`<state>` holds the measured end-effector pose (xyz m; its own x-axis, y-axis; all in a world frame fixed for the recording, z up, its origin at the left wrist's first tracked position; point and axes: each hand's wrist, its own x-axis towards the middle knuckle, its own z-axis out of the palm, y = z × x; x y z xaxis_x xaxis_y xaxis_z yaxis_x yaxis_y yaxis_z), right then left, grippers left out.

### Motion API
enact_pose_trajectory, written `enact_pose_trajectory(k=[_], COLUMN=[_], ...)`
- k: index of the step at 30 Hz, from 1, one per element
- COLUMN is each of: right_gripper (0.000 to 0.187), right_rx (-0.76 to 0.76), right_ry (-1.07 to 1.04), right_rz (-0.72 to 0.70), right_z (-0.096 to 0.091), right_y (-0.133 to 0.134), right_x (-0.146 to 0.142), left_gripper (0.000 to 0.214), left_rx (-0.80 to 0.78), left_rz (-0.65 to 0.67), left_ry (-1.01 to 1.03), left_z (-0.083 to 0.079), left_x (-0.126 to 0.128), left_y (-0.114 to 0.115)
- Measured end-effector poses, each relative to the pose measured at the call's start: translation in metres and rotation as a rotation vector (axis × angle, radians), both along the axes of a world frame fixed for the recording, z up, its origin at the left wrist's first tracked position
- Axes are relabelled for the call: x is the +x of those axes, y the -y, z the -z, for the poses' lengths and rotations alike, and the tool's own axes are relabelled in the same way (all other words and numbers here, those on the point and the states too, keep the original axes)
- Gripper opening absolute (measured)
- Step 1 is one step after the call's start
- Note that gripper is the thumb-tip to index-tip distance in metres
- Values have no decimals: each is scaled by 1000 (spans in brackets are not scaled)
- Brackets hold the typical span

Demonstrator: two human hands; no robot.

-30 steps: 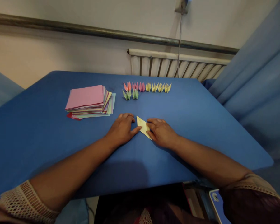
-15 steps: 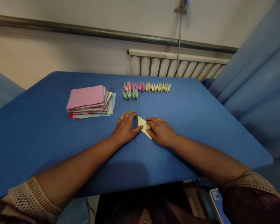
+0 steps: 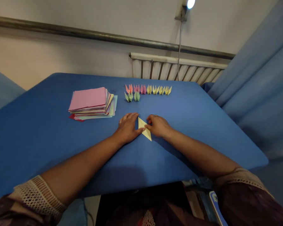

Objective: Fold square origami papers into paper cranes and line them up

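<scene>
A folded yellow paper (image 3: 144, 129) lies flat on the blue table (image 3: 191, 125) between my hands. My left hand (image 3: 128, 127) rests palm down on the table, fingers out, its thumb touching the paper's left edge. My right hand (image 3: 158, 125) lies on the paper's right side with fingers curled and pressing on its fold. The paper's right part is hidden under that hand.
A stack of coloured paper sheets (image 3: 91, 103) sits at the back left. Two rows of small folded paper pieces (image 3: 147, 91), orange, pink, yellow and green, stand behind my hands. A radiator (image 3: 176, 69) and a blue curtain (image 3: 257, 62) lie beyond the table.
My right hand has slid up along the yellow paper toward its far tip, uncovering the lower corner. My left hand has stayed beside the paper. The view has tilted slightly.
</scene>
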<state>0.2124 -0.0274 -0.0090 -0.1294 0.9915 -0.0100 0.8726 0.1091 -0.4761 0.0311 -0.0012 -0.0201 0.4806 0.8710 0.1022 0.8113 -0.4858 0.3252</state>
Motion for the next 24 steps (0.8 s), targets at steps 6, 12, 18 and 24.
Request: enact_pose_trajectory(k=[6,12,18,24], right_gripper=[29,22,25,49], right_rx=[-158,-102,-148,-122], right_ry=[-32,-122,-561,-1211], right_rz=[29,6,51,94], right_z=[-5,7,24,25], right_y=[-17,-17,-14,-16], right_x=[-3,1,1,-11], left_gripper=[78,80,76,63], left_rx=[-4,-25,-46,-323], left_rz=[32,42,37,-46], left_ry=[105,103,194,726], left_z=[1,0,2,3], left_x=[-5,-6,-10,-7], left_y=[-2,0,-2,-3])
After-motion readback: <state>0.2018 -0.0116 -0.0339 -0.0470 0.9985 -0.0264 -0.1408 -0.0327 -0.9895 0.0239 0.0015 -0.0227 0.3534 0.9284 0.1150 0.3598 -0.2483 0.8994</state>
